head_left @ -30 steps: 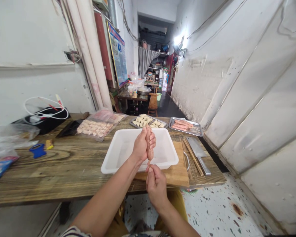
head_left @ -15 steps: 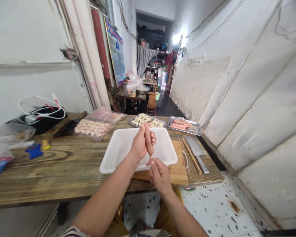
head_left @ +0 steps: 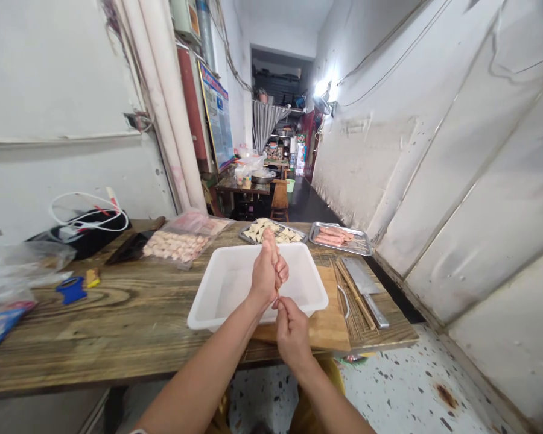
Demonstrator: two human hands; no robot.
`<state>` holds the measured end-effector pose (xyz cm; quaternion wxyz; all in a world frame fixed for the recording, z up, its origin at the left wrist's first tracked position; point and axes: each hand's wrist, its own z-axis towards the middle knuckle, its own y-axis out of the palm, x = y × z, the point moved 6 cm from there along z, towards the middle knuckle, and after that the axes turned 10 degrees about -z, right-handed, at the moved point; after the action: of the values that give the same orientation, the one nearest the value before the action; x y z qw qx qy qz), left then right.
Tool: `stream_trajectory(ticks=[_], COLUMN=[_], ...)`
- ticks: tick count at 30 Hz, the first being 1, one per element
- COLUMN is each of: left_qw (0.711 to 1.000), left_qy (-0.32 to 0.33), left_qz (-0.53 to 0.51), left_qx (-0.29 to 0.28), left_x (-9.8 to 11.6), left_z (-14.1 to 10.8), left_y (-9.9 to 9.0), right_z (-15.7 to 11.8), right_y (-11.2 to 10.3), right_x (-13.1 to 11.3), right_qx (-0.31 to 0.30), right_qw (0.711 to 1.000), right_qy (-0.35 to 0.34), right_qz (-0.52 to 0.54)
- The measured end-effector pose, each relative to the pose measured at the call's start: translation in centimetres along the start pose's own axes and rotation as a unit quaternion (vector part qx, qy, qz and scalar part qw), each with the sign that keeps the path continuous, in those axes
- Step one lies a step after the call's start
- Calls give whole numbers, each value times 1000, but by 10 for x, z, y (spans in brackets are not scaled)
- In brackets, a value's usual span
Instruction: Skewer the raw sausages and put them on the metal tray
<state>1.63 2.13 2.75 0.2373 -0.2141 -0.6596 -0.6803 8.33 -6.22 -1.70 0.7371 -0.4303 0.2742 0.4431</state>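
Over a white plastic tub [head_left: 221, 283], my left hand [head_left: 265, 274] is wrapped round the meat of a meat skewer [head_left: 275, 258], hiding most of it. The skewer points up and away from me. Just below, my right hand [head_left: 294, 331] pinches the thin stick at its lower end, thumb and fingertips together. The tub rests partly on a wooden cutting board [head_left: 328, 325]. Beyond it, to the right, a metal tray [head_left: 366, 247] holds several pink meat skewers [head_left: 332, 235].
A cleaver [head_left: 362, 277] and loose bamboo sticks [head_left: 355, 301] lie right of the board. Behind the tub sits a tray of pale, folded pieces [head_left: 260, 229]. Bagged meat pieces [head_left: 176, 246], a blue plastic object [head_left: 71, 290] and plastic bags [head_left: 9, 289] are on the left.
My left hand has closed further round the meat, which showed along its length before and is now mostly covered. My right hand keeps its pinch on the stick. The view has tilted slightly.
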Motion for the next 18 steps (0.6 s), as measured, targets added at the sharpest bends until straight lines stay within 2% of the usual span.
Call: stream_trajectory(ticks=[3,8,10,15,18], left_qw=[1000,992,988,988,998], left_qy=[16,85,104,120,34], left_qz=[21,83,103,99,54], left_qx=[-13,-39,-42,-7,-25], left_x=[2,9,13,22,17], left_z=[-2,-7,-8,-8,-6], left_y=[2,2,3,1,3], right_z=[2,11,11,5,3], right_y=[2,5,2,-15,-26], right_x=[1,7,10,13,8], right_qx=[0,-103,-123,-66,-30], right_qw=[1000,994,992,992,996], right_qy=[-6,-24,-25,2,2], right_qz=[1,-9,-32,-105,-81])
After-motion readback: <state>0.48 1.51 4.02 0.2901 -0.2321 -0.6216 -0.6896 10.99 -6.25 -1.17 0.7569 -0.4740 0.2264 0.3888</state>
